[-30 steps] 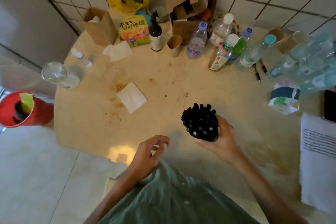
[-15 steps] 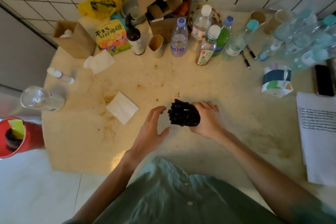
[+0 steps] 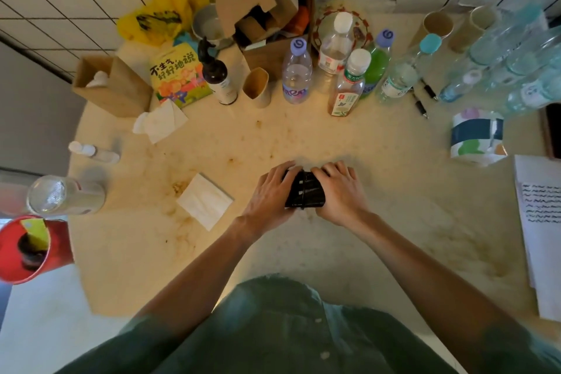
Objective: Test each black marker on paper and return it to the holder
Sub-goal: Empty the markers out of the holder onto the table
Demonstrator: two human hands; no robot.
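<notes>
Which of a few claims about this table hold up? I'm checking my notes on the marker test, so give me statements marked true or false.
1. Both hands hold the black marker holder. True: the left hand and right hand grip it from either side.
2. The holder stands upright. False: it lies tipped on the table.
3. The paper with wavy test lines lies at the person's right. True.
4. The folded napkin lies right of the holder. False: it lies to its left.
5. Two pens lie near the bottles. True.
</notes>
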